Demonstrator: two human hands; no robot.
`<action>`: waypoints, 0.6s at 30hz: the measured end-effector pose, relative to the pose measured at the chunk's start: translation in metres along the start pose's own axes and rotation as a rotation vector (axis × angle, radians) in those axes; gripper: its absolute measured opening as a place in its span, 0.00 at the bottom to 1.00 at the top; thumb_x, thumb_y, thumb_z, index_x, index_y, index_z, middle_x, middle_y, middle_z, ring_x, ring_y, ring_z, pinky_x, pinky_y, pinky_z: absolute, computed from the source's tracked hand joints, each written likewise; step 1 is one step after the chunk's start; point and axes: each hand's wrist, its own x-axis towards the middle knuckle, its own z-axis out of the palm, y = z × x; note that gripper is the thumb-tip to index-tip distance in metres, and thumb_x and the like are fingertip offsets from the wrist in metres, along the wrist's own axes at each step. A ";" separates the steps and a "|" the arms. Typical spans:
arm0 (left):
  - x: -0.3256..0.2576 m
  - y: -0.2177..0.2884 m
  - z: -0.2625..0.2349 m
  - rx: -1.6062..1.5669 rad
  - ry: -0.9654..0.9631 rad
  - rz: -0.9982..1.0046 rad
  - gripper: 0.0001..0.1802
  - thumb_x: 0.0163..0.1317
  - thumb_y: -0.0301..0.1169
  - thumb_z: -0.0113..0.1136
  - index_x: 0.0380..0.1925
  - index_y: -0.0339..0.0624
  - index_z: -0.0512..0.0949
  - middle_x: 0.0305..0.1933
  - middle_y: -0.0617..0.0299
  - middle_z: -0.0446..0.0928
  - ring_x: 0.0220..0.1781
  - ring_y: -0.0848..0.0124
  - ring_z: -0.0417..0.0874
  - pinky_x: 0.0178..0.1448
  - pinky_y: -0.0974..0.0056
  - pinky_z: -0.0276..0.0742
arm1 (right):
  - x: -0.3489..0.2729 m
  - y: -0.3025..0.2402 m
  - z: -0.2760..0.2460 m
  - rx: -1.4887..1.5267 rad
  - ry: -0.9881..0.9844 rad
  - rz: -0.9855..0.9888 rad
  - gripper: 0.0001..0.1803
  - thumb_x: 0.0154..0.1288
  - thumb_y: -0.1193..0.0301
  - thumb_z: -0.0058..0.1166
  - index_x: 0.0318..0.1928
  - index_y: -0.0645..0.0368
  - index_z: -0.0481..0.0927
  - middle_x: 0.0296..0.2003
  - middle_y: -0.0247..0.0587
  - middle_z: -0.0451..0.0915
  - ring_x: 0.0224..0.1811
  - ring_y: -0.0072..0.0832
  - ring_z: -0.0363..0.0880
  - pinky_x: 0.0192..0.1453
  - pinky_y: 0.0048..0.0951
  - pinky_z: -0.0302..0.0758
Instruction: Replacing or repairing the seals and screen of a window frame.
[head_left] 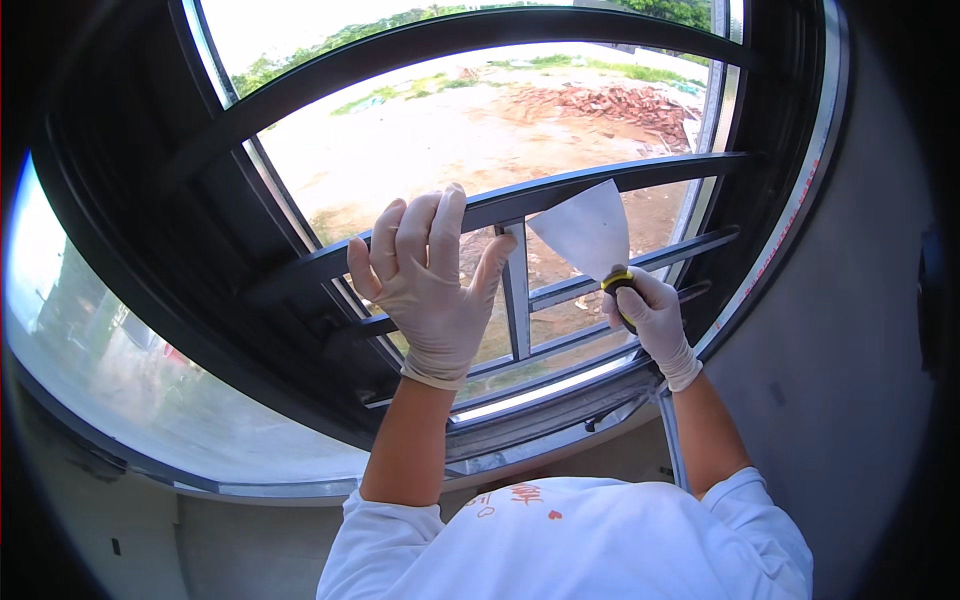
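Note:
My right hand [652, 318], in a pale thin glove, is closed around the black and yellow handle of a putty knife [590, 230]. Its wide metal blade points up and to the left, in front of the dark window bars. My left hand [432, 280], gloved the same way, is spread with its fingers over a dark horizontal bar [575, 188] of the window. The left thumb is near the top of a short upright bar [517, 290]. Whether the blade touches the bar, I cannot tell.
The dark window frame [130, 180] surrounds the bars, with a glass pane [150, 360] at the left. A grey wall [830, 380] stands at the right. Below the bars runs the sill [560, 445]. Outside lie bare ground [420, 140] and a heap of reddish rubble [625, 110].

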 end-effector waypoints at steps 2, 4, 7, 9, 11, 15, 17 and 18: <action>0.000 0.001 0.000 0.002 0.010 0.002 0.31 0.51 0.58 0.61 0.51 0.53 0.73 0.47 0.68 0.72 0.59 0.66 0.65 0.69 0.56 0.40 | 0.002 0.003 -0.001 0.001 -0.015 -0.007 0.14 0.66 0.66 0.53 0.44 0.65 0.76 0.25 0.30 0.74 0.23 0.13 0.69 0.28 0.15 0.67; -0.001 0.001 0.002 0.003 0.020 0.001 0.31 0.52 0.58 0.61 0.51 0.53 0.73 0.47 0.68 0.72 0.59 0.66 0.65 0.69 0.56 0.40 | 0.004 0.004 -0.002 -0.001 -0.032 -0.013 0.14 0.66 0.66 0.54 0.44 0.66 0.77 0.25 0.30 0.75 0.24 0.13 0.69 0.29 0.15 0.67; -0.001 -0.001 0.005 0.004 0.040 -0.006 0.28 0.52 0.60 0.59 0.48 0.59 0.73 0.46 0.70 0.69 0.58 0.69 0.65 0.71 0.55 0.35 | 0.007 0.007 -0.003 0.023 -0.043 -0.016 0.15 0.65 0.65 0.54 0.43 0.66 0.77 0.26 0.30 0.75 0.24 0.13 0.70 0.29 0.15 0.68; 0.000 0.000 0.005 -0.006 0.044 -0.007 0.28 0.52 0.59 0.60 0.48 0.59 0.73 0.46 0.70 0.69 0.58 0.69 0.65 0.71 0.56 0.36 | 0.008 0.009 -0.004 0.029 -0.049 -0.012 0.15 0.65 0.65 0.54 0.43 0.66 0.77 0.26 0.31 0.75 0.24 0.13 0.70 0.29 0.15 0.68; 0.000 0.001 0.006 -0.009 0.049 -0.010 0.28 0.52 0.59 0.60 0.48 0.59 0.73 0.46 0.70 0.69 0.58 0.69 0.65 0.70 0.55 0.36 | 0.010 0.008 -0.005 0.047 -0.067 -0.016 0.15 0.65 0.65 0.54 0.43 0.66 0.76 0.27 0.31 0.75 0.24 0.13 0.70 0.30 0.15 0.68; 0.000 0.000 0.005 -0.005 0.043 -0.015 0.28 0.52 0.59 0.60 0.48 0.59 0.73 0.46 0.70 0.69 0.58 0.68 0.65 0.70 0.55 0.37 | 0.012 0.008 -0.006 0.074 -0.099 0.001 0.16 0.66 0.65 0.53 0.44 0.66 0.76 0.27 0.31 0.75 0.25 0.14 0.71 0.30 0.15 0.68; 0.000 0.002 0.003 0.007 0.045 -0.002 0.30 0.53 0.59 0.60 0.50 0.55 0.72 0.47 0.68 0.70 0.58 0.67 0.65 0.69 0.56 0.39 | 0.014 0.007 -0.006 0.075 -0.105 0.009 0.15 0.65 0.65 0.54 0.44 0.66 0.76 0.27 0.31 0.75 0.25 0.14 0.71 0.30 0.15 0.68; 0.000 0.003 0.003 0.015 0.045 0.012 0.31 0.54 0.58 0.59 0.51 0.52 0.71 0.47 0.67 0.71 0.59 0.66 0.64 0.68 0.56 0.40 | 0.014 0.006 -0.007 0.076 -0.108 0.019 0.15 0.65 0.65 0.54 0.44 0.66 0.77 0.26 0.31 0.75 0.25 0.14 0.71 0.30 0.15 0.68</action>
